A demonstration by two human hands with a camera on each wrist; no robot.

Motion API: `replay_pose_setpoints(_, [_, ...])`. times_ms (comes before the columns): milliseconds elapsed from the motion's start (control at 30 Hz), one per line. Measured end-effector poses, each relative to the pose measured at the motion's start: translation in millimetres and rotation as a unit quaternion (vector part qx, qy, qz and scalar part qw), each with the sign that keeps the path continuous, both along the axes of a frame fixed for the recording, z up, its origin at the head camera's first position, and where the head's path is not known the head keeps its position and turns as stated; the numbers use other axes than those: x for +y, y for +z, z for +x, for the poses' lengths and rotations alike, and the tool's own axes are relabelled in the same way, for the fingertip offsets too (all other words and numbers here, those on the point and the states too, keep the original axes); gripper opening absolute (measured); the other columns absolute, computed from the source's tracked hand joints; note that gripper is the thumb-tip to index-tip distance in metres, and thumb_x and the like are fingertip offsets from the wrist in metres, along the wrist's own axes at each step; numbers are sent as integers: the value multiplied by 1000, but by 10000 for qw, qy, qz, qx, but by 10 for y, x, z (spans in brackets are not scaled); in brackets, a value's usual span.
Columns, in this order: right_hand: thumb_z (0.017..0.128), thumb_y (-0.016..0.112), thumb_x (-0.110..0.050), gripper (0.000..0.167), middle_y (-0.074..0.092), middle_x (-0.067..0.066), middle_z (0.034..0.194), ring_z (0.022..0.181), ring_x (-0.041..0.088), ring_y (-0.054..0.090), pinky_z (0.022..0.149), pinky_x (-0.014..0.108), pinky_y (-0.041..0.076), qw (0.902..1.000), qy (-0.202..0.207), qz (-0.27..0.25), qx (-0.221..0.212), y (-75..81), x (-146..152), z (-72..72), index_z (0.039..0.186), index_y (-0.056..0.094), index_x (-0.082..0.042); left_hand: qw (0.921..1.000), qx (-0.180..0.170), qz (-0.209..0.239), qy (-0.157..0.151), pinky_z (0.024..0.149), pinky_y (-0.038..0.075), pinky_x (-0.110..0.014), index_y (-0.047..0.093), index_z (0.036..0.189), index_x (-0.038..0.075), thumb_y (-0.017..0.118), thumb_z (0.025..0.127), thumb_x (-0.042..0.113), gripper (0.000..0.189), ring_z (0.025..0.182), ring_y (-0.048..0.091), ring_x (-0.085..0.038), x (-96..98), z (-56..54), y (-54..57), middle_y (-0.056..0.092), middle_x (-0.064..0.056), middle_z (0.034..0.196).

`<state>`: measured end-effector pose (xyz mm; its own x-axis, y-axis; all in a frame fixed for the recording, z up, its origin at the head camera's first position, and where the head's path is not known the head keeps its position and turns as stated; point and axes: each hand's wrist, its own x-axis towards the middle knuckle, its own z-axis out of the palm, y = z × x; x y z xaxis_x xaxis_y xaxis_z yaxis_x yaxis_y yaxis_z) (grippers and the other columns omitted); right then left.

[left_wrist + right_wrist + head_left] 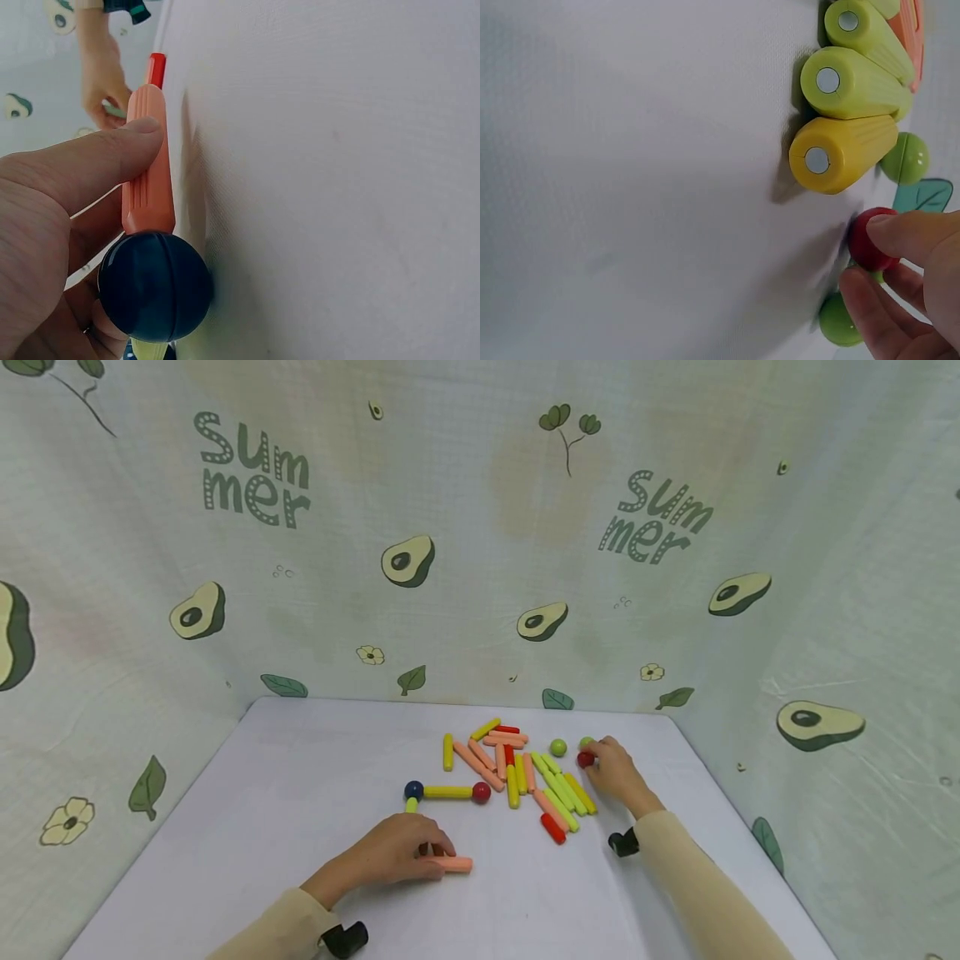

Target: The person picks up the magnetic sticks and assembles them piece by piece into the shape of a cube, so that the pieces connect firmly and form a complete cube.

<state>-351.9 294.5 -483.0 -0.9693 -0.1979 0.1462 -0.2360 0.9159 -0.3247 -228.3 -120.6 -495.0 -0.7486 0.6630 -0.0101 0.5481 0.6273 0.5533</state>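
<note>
On the white table [315,743], an orange stick [459,864] touching a blue ball [155,286] is held by the left hand [393,849]; beside a green ball [840,321], a red ball [585,759] is pinched by the right hand [618,777]. Pickup seems in hand; a clean lift would be called for.

On the table [300,760], the ball-and-rod frame [447,792] lies left-front of the magnetic-rod group [513,789]; three other balls [558,747] are at the group's right back.
</note>
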Motion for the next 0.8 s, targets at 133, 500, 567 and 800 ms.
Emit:
replay_pose_setpoints(133, [95,78,-4,32,63,23,117,102,34,60,99,55,57,9998,-49,60,-194,-32,-14,-30,127,72,0,10000,-27,59,-10,72,50,-20,81,114,29,86,92,33,23,79,56,4,-8,5,10,66,27,94])
replay_pose_setpoints(500, [92,82,-3,34,67,20,115,100,33,62,95,54,59,9996,254,114,101,27,-51,75,125,73,0,10000,42,48,-5,71,50,-20,81,114,31,86,91,33,24,79,56,4,-23,-9,3,65,27,93])
replay_pose_setpoints(567, [92,82,-3,33,69,19,116,102,34,62,94,53,59,9993,337,10,182,77,-99,131,124,74,0,10000,27,60,-3,71,50,-20,81,114,30,86,91,33,24,79,56,4,-23,-6,4,65,27,93])
replay_pose_setpoints(800, [92,83,-6,38,71,11,115,94,23,63,88,43,62,9967,698,-413,97,215,-364,397,128,73,-2,10000,7,78,-15,71,50,-20,81,114,30,86,92,32,23,78,56,3,-13,2,23,65,27,93])
